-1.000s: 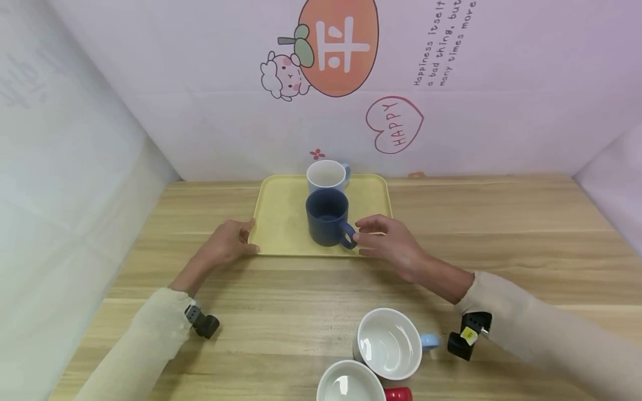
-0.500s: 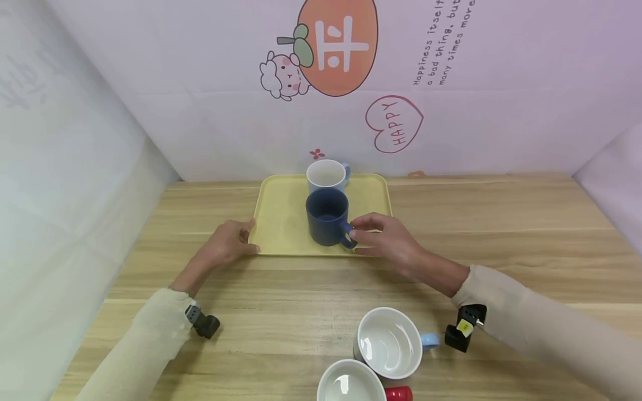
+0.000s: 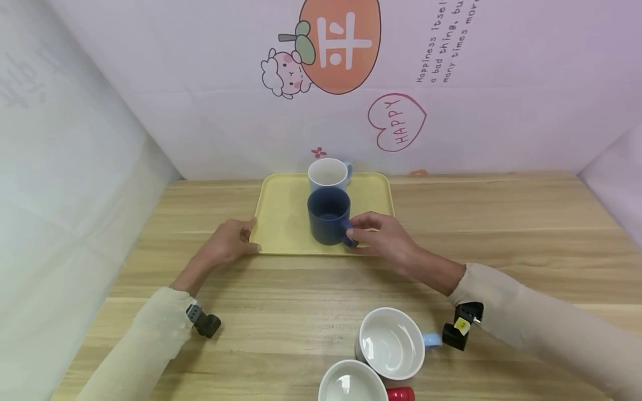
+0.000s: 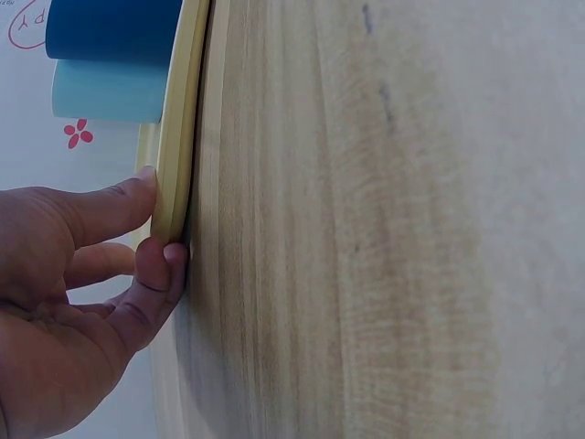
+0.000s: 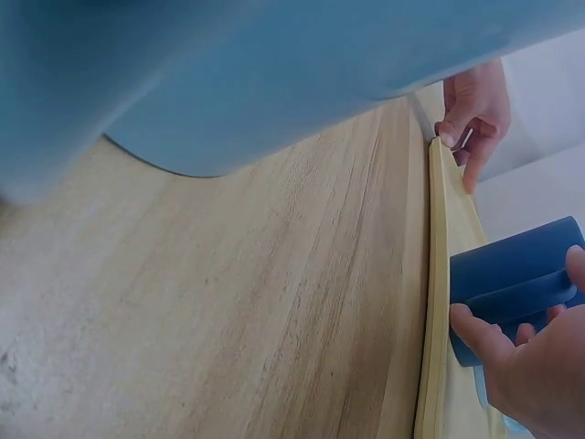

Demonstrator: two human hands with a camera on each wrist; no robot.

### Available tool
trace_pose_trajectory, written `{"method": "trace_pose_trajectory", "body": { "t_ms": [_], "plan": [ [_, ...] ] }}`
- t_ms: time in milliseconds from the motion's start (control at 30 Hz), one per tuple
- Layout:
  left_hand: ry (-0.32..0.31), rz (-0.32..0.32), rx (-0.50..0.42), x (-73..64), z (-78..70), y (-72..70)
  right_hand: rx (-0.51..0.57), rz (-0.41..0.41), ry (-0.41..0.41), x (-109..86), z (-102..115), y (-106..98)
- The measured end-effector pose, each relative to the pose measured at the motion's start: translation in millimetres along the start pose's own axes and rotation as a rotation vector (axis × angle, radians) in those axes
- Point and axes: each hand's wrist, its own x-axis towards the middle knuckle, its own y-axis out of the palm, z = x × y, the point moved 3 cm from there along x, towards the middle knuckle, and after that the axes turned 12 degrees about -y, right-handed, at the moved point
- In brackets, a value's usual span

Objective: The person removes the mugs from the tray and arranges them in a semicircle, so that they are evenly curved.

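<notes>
A yellow tray lies at the back of the table and carries two mugs. My left hand pinches its front left corner; in the left wrist view the thumb lies on the rim, other fingers against the outside. A dark blue mug stands upright on the tray, handle toward the front right. My right hand has its fingers curled about that handle, partly hiding it in the head view. Behind the dark mug, a light blue mug with a white inside stands partly covered.
Two more white-lined mugs stand close together at the table's front: one with a light blue handle, one with a red handle, cut off by the frame. A printed cloth wall rises directly behind the tray.
My right hand has moved slightly left and its fingers have come closer around the dark blue mug's handle. The left hand stays at the tray's corner. The mugs keep their places.
</notes>
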Motion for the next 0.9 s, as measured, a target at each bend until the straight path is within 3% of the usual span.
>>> {"method": "trace_pose_trajectory", "body": {
  "t_ms": [700,900],
  "plan": [
    [-0.002,-0.001,0.021,-0.7,0.3,0.4,-0.013,-0.003,0.005,3.4,3.0,-3.1],
    [0.003,0.002,0.014,-0.4,0.1,-0.2,-0.11,-0.017,0.01,3.6,4.8,-8.4]
  ]
}}
